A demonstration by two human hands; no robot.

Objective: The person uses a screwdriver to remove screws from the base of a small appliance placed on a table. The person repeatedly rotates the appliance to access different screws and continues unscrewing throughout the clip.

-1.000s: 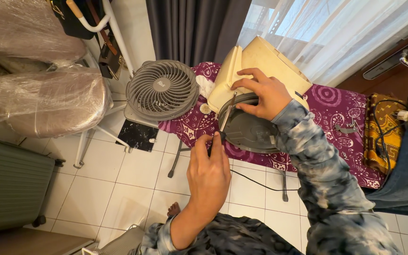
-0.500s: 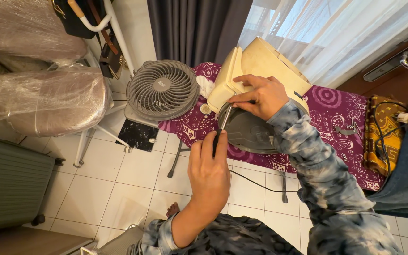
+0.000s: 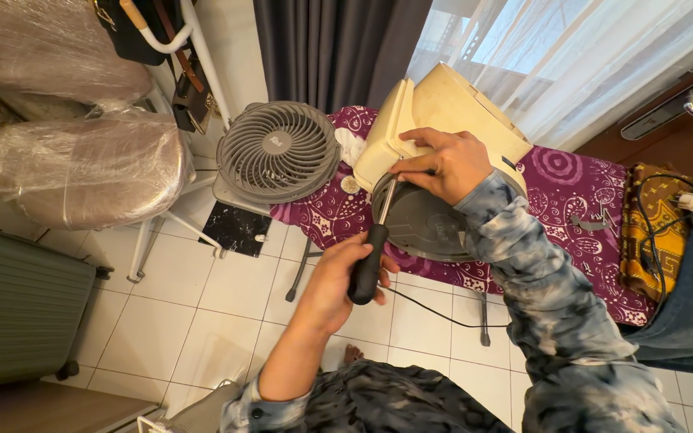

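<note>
1. Nearest, the left hand (image 3: 338, 282) is wrapped tight around the black-handled screwdriver (image 3: 370, 256), pointing toward 12 o'clock.
2. Beyond, the right hand (image 3: 443, 164) clasps the cream appliance (image 3: 435, 120) on the purple-clothed table (image 3: 571, 192).
3. Farther at 10 o'clock stands a grey fan (image 3: 276, 152).

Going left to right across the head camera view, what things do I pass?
Wrapped chair → grey fan → screwdriver in the left hand → right hand on the cream appliance → yellow cloth at the far right.
</note>
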